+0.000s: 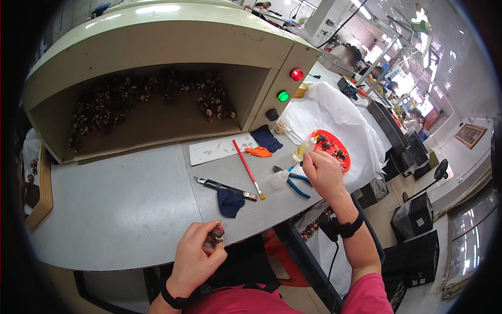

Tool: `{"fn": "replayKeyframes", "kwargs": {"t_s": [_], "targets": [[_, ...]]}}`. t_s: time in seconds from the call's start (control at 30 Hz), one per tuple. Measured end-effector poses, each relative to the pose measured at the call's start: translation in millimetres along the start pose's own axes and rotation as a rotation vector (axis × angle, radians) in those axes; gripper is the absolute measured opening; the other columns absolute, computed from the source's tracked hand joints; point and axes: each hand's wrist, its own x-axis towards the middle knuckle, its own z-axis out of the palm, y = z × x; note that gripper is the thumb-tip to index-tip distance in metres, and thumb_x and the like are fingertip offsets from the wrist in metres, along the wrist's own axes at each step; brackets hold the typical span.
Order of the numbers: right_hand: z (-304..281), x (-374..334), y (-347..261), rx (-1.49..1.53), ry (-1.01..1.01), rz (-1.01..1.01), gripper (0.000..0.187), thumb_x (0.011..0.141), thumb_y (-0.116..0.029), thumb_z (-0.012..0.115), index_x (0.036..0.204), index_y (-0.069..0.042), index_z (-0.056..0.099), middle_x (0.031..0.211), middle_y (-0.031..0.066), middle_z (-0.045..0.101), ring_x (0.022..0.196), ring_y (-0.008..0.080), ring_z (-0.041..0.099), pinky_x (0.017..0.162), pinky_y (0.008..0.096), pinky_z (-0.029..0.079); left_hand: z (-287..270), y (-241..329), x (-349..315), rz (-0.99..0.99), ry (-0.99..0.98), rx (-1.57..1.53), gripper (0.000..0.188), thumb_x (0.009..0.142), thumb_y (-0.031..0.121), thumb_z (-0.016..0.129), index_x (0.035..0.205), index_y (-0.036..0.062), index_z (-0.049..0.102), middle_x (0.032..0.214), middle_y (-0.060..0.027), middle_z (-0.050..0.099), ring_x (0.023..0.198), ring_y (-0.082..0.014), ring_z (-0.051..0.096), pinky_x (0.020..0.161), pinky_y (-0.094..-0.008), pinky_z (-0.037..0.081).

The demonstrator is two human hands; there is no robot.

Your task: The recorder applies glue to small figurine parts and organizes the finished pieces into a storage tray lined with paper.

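My left hand (201, 255) is closed on a small figurine (216, 235), dark brown with a red patch and pale parts, just off the table's front edge. Further right, my right hand (324, 174) is held up with its fingers curled together. What it grips, if anything, is hidden. Just beyond its fingers is a small clear bottle (299, 153) with yellowish liquid. A red bowl (346, 164) of similar small figurines sits behind that hand. Blue-handled pliers (299, 187) and a whitish squeeze bottle (278, 180) lie to its left.
A box-shaped machine (157, 34) with red and green lights holds many figurines. On the table (125, 209) lie a red-handled brush (246, 164), a utility knife (225, 188), dark cloths (230, 203), an orange cloth (258, 152) and a white board (217, 150). White sheeting (334, 107) covers the right side.
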Motion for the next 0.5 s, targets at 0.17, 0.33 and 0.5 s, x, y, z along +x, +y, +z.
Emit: {"fn": "replayKeyframes", "kwargs": {"t_s": [0.17, 0.33, 0.5], "targets": [[0.8, -0.3, 1.5, 0.009, 0.0, 0.001, 0.026, 0.089, -0.02, 0.056, 0.071, -0.001, 0.06, 0.068, 0.0135, 0.057, 0.068, 0.0324, 0.058, 0.063, 0.0428, 0.047, 1.8, 1.9, 0.1, -0.023, 0.025, -0.026, 0.038, 0.075, -0.002, 0.062, 0.113, -0.0025, 0.061, 0.095, -0.0099, 0.057, 0.079, -0.0159, 0.061, 0.064, -0.0244, 0.053], [1.6, 0.5, -0.1, 0.034, 0.01, -0.023, 0.028, 0.091, -0.021, 0.055, 0.072, -0.001, 0.06, 0.069, 0.0138, 0.057, 0.069, 0.0329, 0.058, 0.063, 0.0427, 0.047, 2.1, 1.3, -0.3, -0.019, 0.026, -0.02, 0.038, 0.075, -0.003, 0.062, 0.113, -0.0025, 0.061, 0.095, -0.0095, 0.057, 0.079, -0.0153, 0.061, 0.063, -0.0237, 0.053], [3.9, 0.5, 0.2, 0.035, 0.018, -0.031, 0.029, 0.092, -0.022, 0.054, 0.071, -0.001, 0.058, 0.069, 0.0138, 0.056, 0.069, 0.0332, 0.058, 0.063, 0.043, 0.046, 2.3, 1.2, -0.2, -0.026, 0.026, -0.025, 0.039, 0.075, -0.003, 0.062, 0.113, -0.0024, 0.061, 0.095, -0.0092, 0.057, 0.079, -0.0148, 0.061, 0.062, -0.0232, 0.053]]}}
